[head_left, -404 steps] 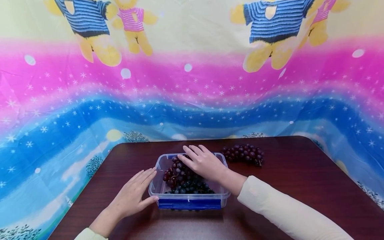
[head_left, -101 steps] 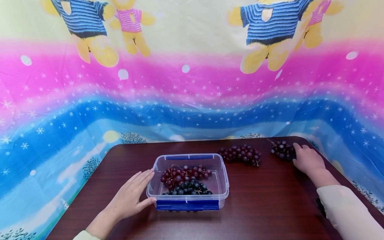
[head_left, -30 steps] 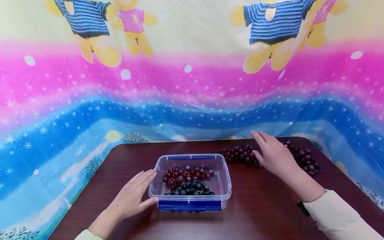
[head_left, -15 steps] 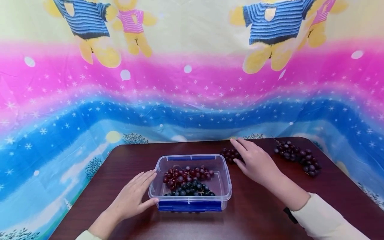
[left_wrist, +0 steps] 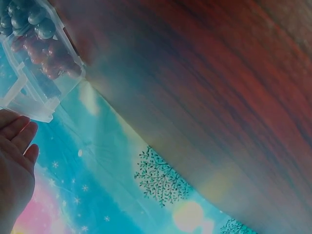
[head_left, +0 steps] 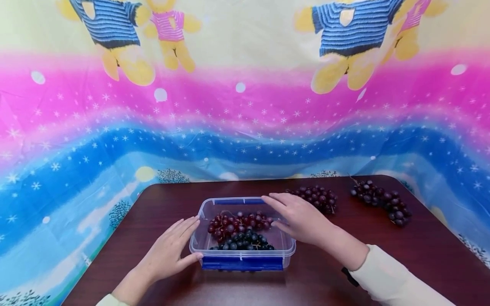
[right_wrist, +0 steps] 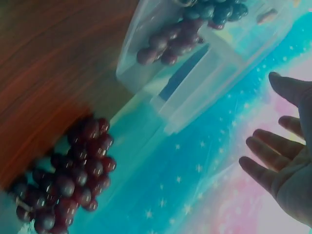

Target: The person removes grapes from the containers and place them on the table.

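Observation:
A clear plastic food container (head_left: pixel 242 262) with blue latches stands lidless on the table. Inside lie a bunch of red grapes (head_left: pixel 226 224) and, nearer me, a bunch of dark blue-black grapes (head_left: pixel 241 241). My left hand (head_left: pixel 168 247) rests against the container's left side, fingers extended and thumb at the front corner. Over the right rim hovers my right hand (head_left: pixel 300 216), fingers spread and nothing in them. In the right wrist view that hand (right_wrist: pixel 292 165) appears apart from the container wall. Behind it, a red-purple bunch of grapes (head_left: pixel 323 199) lies on the table, partly hidden.
Another dark purple grape bunch (head_left: pixel 383 199) lies near the table's back right corner. The dark wooden table (head_left: pixel 329 284) ends at a patterned cloth backdrop (head_left: pixel 245 110) hanging behind it and along both sides.
Earlier my right hand was on a purple bunch in the container; that bunch now lies at the back right. The right hand has since moved left, empty, to the container. My left hand stayed put.

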### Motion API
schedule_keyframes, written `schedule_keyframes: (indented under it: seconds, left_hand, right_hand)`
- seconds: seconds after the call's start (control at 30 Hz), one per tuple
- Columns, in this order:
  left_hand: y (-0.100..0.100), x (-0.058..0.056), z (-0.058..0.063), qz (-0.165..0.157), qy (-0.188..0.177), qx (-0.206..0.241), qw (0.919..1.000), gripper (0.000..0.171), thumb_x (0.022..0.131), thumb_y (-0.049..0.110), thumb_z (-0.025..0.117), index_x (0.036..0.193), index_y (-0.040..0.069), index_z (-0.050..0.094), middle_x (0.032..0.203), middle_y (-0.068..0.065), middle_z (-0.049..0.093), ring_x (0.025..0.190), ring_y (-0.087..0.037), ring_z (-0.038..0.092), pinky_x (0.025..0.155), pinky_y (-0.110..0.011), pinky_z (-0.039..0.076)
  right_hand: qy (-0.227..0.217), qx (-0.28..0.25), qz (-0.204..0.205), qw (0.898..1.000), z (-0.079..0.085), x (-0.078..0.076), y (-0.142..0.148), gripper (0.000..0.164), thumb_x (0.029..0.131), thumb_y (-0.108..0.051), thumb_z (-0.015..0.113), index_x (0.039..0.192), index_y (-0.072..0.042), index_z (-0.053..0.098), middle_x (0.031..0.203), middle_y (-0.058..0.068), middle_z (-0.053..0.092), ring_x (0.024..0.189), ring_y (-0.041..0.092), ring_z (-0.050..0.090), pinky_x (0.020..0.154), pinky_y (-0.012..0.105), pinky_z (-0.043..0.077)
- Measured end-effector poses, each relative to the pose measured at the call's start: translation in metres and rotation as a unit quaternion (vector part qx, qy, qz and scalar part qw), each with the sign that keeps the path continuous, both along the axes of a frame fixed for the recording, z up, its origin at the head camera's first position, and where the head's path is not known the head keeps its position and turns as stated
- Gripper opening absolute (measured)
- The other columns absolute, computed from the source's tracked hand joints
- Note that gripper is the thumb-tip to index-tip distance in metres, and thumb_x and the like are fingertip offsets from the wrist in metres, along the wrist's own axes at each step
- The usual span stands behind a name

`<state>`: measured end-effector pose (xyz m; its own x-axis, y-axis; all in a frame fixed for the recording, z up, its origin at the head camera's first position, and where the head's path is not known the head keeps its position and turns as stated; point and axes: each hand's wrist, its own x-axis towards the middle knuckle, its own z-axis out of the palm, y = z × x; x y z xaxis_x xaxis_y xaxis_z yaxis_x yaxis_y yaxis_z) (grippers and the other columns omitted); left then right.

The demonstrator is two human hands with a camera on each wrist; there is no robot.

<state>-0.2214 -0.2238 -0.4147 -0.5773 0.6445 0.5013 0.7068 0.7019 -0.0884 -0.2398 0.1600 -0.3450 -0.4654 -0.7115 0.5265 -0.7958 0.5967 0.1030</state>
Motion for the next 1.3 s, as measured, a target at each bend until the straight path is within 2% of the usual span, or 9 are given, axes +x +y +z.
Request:
schedule_keyframes:
  seconds: [0.2, 0.37, 0.53, 0.8, 1.3]
  left_hand:
    - [-0.001, 0.001, 0.0, 0.0, -0.002, -0.002, 1.0, 0.074, 0.09, 0.054, 0.06, 0.136, -0.004, 0.053, 0.14, -0.018, 0.051, 0.13, -0.03, 0.046, 0.117, -0.023, 0.004]
    - [-0.002, 0.0, -0.002, 0.002, -0.003, -0.001, 1.0, 0.074, 0.09, 0.054, 0.061, 0.135, -0.004, 0.053, 0.141, -0.017, 0.05, 0.131, -0.03, 0.046, 0.117, -0.023, 0.004]
    - [-0.002, 0.0, -0.002, -0.003, 0.002, 0.006, 1.0, 0.074, 0.09, 0.054, 0.06, 0.135, -0.005, 0.053, 0.141, -0.018, 0.05, 0.13, -0.032, 0.047, 0.117, -0.023, 0.005]
    - [-0.002, -0.001, -0.005, -0.003, 0.006, 0.007, 1.0, 0.074, 0.091, 0.054, 0.059, 0.136, -0.004, 0.052, 0.141, -0.018, 0.05, 0.131, -0.03, 0.045, 0.117, -0.024, 0.006]
    - [-0.002, -0.001, -0.005, -0.002, 0.003, 0.009, 1.0, 0.074, 0.09, 0.053, 0.062, 0.137, -0.003, 0.051, 0.142, -0.017, 0.049, 0.13, -0.031, 0.046, 0.117, -0.023, 0.005]
  right_hand:
    - [-0.106, 0.028, 0.011, 0.994, -0.004, 0.001, -0.019, 0.07, 0.085, -0.031, 0.077, 0.145, -0.011, 0.046, 0.135, 0.011, 0.055, 0.122, 0.025, 0.053, 0.098, 0.042, 0.048]
    - [-0.188, 0.059, 0.017, 0.98, -0.008, -0.002, -0.032, 0.069, 0.087, -0.033, 0.074, 0.146, -0.014, 0.044, 0.139, 0.008, 0.051, 0.126, 0.024, 0.049, 0.101, 0.042, 0.045]
    - [-0.238, 0.082, 0.025, 0.967, -0.013, -0.007, -0.042, 0.069, 0.087, -0.035, 0.073, 0.147, -0.017, 0.043, 0.141, 0.006, 0.05, 0.128, 0.022, 0.048, 0.103, 0.039, 0.043]
    - [-0.272, 0.127, 0.046, 0.953, -0.018, -0.01, -0.05, 0.068, 0.086, -0.033, 0.075, 0.146, -0.018, 0.045, 0.142, 0.005, 0.049, 0.13, 0.02, 0.046, 0.104, 0.037, 0.043]
    - [-0.274, 0.158, 0.059, 0.947, -0.025, -0.019, -0.066, 0.066, 0.082, -0.023, 0.08, 0.141, -0.022, 0.052, 0.139, -0.004, 0.052, 0.129, 0.015, 0.048, 0.104, 0.036, 0.042]
